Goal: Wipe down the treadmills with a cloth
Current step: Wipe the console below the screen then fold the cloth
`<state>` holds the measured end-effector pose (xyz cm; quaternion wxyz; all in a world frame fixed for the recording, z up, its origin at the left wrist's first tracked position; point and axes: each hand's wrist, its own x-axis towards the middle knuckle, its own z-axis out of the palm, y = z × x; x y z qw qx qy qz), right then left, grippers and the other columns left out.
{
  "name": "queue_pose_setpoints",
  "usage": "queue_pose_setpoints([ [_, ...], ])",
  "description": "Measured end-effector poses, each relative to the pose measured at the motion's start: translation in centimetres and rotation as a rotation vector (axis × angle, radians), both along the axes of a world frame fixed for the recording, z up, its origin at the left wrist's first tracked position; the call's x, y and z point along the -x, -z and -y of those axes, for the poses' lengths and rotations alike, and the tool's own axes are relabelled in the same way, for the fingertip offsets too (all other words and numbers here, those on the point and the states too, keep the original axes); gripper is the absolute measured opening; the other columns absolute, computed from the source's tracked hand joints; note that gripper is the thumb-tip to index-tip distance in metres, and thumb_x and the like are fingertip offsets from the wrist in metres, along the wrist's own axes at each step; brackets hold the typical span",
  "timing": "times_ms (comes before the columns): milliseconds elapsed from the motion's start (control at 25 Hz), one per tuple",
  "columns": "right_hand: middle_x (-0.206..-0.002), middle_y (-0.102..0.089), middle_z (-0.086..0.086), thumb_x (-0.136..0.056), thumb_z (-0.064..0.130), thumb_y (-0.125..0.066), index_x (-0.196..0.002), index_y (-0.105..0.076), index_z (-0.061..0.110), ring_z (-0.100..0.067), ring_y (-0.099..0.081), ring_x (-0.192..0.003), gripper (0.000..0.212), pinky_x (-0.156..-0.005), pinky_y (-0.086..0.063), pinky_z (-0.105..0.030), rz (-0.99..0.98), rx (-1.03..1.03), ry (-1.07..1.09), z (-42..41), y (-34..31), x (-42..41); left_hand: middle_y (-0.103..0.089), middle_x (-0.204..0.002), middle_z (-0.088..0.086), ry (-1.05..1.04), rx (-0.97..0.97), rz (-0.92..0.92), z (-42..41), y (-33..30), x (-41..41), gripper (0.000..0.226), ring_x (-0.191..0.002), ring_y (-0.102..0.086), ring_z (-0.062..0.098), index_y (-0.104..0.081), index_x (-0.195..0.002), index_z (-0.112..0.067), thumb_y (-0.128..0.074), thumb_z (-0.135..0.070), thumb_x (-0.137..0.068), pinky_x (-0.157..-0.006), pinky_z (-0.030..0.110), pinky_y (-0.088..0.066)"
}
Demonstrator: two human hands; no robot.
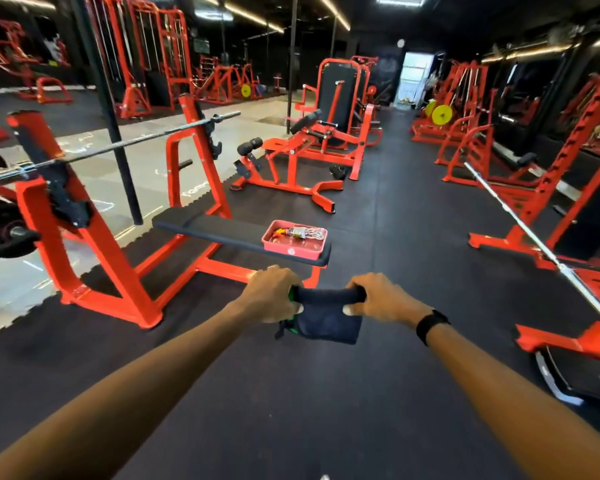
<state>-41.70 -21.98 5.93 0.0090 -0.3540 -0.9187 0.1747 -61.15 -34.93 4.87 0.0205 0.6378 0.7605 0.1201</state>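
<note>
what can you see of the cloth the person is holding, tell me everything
The cloth is dark navy, soft and looks like microfibre or towelling, with a bright green edge or layer showing at its left side. It is folded into a rough rectangle and hangs down in the air above the black rubber floor, touching no equipment. The left hand grips its upper left corner and the right hand its upper right, fingers curled over the stretched top edge, thumbs pressed on the front. Nothing else touches it.
</note>
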Motion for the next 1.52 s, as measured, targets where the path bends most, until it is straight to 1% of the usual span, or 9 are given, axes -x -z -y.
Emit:
queue_pose_setpoints([
  [120,-0.104,-0.064,0.002,-0.085,0.037,-0.075,-0.105,-0.065,0.019,-0.019,-0.060,-0.095,0.028,-0.086,-0.052,-0.044,0.027,0.025,-0.009,-9.6,2.9,3.4,-0.068,-0.107,0.004,0.026,0.062,-0.056,-9.9,2.7,4.0,0.024,-0.109,-0.055,0.030,-0.067,-0.094,-0.020,-0.071,-0.037,-0.078,-0.083,0.036,-0.040],
  [240,-0.099,-0.063,0.004,-0.083,0.035,-0.077,-0.097,-0.062,0.024,-0.018,-0.061,-0.093,0.023,-0.087,-0.052,-0.044,-0.023,0.062,0.015,-20.2,2.5,7.5,-0.067,-0.107,0.004,0.015,0.042,-0.059,-20.3,2.3,8.3,0.022,-0.107,-0.058,0.030,-0.066,-0.091,-0.019,-0.070,-0.036,-0.078,-0.078,0.035,-0.036],
  [480,-0.108,-0.063,-0.002,-0.086,0.031,-0.074,-0.112,-0.062,0.013,-0.022,-0.060,-0.097,0.034,-0.086,-0.052,-0.044,0.021,0.084,-0.064,-34.9,2.9,17.9,-0.061,-0.113,0.000,-0.077,0.037,-0.037,-33.8,3.2,17.3,0.022,-0.113,-0.053,0.024,-0.067,-0.094,-0.025,-0.070,-0.036,-0.076,-0.092,0.039,-0.036],
  [640,-0.108,-0.063,0.000,-0.084,0.039,-0.071,-0.113,-0.060,0.019,-0.021,-0.060,-0.095,0.037,-0.083,-0.052,-0.041,0.075,0.155,-0.103,-42.7,8.2,24.7,-0.064,-0.110,-0.001,-0.100,0.130,0.023,-41.3,7.3,24.4,0.029,-0.107,-0.059,0.025,-0.069,-0.099,-0.022,-0.072,-0.035,-0.073,-0.081,0.034,-0.042],
  [760,-0.106,-0.064,0.000,-0.082,0.043,-0.071,-0.112,-0.061,0.017,-0.022,-0.061,-0.092,0.041,-0.084,-0.054,-0.046,0.080,0.195,-0.113,-48.6,11.9,29.3,-0.067,-0.083,-0.004,-0.080,0.222,0.128,-47.4,10.5,29.6,0.022,-0.080,-0.062,0.022,-0.066,-0.087,-0.017,-0.072,-0.029,-0.071,-0.059,0.031,-0.043],
  [880,-0.092,-0.066,-0.007,-0.085,0.028,-0.074,-0.099,-0.061,0.007,-0.021,-0.064,-0.076,0.028,-0.073,-0.058,-0.042,0.086,0.287,-0.051,-54.9,13.3,33.9,-0.062,-0.071,-0.003,-0.063,0.271,0.225,-54.3,12.8,34.5,0.021,-0.071,-0.058,0.022,-0.058,-0.073,-0.012,-0.072,-0.027,-0.070,-0.055,0.032,-0.040],
  [1040,-0.068,-0.063,-0.011,-0.090,0.008,-0.068,-0.097,-0.059,0.002,-0.013,-0.061,-0.045,0.013,-0.052,-0.056,-0.029,0.046,0.408,0.074,-62.1,15.2,38.3,-0.067,-0.084,0.001,-0.067,0.244,0.210,-62.8,15.1,39.2,0.012,-0.081,-0.063,0.028,-0.059,-0.074,-0.016,-0.066,-0.024,-0.070,-0.060,0.030,-0.039],
  [1320,-0.082,-0.068,-0.023,-0.083,-0.001,-0.066,-0.084,-0.058,-0.005,-0.031,-0.073,-0.072,0.009,-0.070,-0.061,-0.049,0.035,0.505,0.154,-73.2,23.1,43.8,-0.067,-0.090,0.002,-0.096,0.341,0.244,-74.9,21.5,44.0,0.014,-0.092,-0.065,0.029,-0.066,-0.084,-0.013,-0.061,-0.013,-0.070,-0.064,0.031,-0.043],
  [1520,-0.104,-0.066,-0.013,-0.084,-0.003,-0.061,-0.104,-0.063,0.004,-0.027,-0.062,-0.091,0.020,-0.079,-0.055,-0.039,-0.100,0.412,0.231,-79.4,27.1,47.3,-0.065,-0.089,0.007,-0.329,0.329,0.376,-82.2,24.9,45.1,0.006,-0.088,-0.065,0.035,-0.058,-0.073,-0.014,-0.060,-0.009,-0.070,-0.063,0.034,-0.043],
])
